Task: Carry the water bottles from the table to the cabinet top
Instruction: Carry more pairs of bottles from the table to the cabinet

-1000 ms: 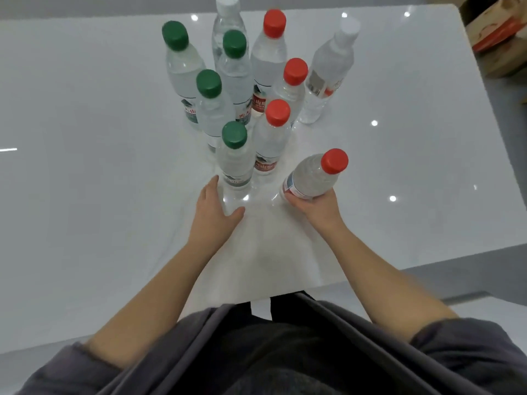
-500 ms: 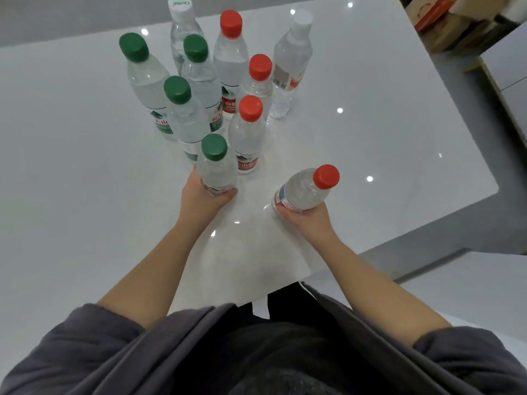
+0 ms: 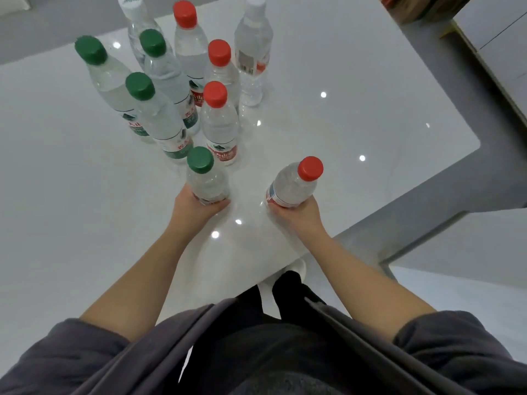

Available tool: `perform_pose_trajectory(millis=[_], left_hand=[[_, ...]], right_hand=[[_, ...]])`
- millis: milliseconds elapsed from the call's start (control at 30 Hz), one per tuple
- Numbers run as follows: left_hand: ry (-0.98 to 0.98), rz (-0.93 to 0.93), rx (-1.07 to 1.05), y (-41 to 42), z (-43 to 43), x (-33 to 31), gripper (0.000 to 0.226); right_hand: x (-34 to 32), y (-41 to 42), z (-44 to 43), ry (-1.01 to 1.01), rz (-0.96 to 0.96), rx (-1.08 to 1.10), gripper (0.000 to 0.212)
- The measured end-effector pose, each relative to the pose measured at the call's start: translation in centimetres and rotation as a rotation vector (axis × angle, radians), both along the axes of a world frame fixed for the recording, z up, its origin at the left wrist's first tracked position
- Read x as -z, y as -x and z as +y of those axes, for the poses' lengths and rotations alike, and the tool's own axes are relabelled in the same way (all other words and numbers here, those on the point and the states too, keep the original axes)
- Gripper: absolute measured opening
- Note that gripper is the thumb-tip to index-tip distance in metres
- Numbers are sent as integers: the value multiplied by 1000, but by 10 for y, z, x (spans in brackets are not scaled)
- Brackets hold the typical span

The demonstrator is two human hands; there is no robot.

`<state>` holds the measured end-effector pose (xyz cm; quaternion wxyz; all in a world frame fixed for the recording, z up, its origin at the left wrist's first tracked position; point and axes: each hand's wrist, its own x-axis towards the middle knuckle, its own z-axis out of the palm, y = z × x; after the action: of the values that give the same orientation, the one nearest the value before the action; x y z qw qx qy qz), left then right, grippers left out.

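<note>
My left hand [image 3: 196,208] grips the base of a green-capped bottle [image 3: 206,178], which stands upright just in front of the cluster. My right hand [image 3: 296,216] holds a red-capped bottle [image 3: 295,183] tilted to the right, above the white table [image 3: 370,115]. Several more bottles stand together further back: green-capped ones [image 3: 154,115] on the left, red-capped ones [image 3: 219,124] in the middle, and two white-capped ones [image 3: 252,52] at the rear.
The table's right corner [image 3: 476,143] ends near a grey floor strip. A pale cabinet or counter surface [image 3: 502,52] and a cardboard box [image 3: 410,7] lie at the upper right. My dark sleeves and clothing fill the bottom.
My left hand closed around the green-capped bottle and drew it slightly towards me, away from the cluster. My right hand keeps its red-capped bottle. The view has turned to the right.
</note>
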<state>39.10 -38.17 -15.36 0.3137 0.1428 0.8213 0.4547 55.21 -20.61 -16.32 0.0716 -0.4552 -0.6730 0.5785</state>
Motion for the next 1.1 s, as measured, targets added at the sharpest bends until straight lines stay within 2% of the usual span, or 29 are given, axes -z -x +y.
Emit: perform_pose_trajectory(millis=[67, 200, 300, 400, 533, 633, 767, 867, 1100], left_hand=[[-21, -16, 54, -22, 5, -6, 60], [-35, -25, 184, -77, 33, -18, 36], [-55, -30, 320, -119, 61, -18, 31], [-62, -61, 420, -161, 90, -17, 30], [-80, -146, 530, -219, 122, -19, 50], [-109, -156, 609, -261, 144, -21, 57], [-152, -145, 716, -308, 178, -35, 60], [-217, -92, 831, -331, 209, -56, 57], [-439, -45, 991, -363, 301, -145, 56]], right_hand=[[-2, -23, -5, 5, 4, 40, 42], [-17, -79, -5, 52, 26, 200, 39], [-23, -128, 3, 45, 27, 284, 27], [-32, -182, 13, 0, -13, 373, 29], [-43, -259, 22, -68, -5, 511, 23], [-45, -310, 28, -97, 0, 622, 34], [-51, -365, 39, -108, 5, 743, 37], [-71, -388, 48, -149, 36, 843, 49], [-162, -400, 86, -318, 220, 1039, 49]])
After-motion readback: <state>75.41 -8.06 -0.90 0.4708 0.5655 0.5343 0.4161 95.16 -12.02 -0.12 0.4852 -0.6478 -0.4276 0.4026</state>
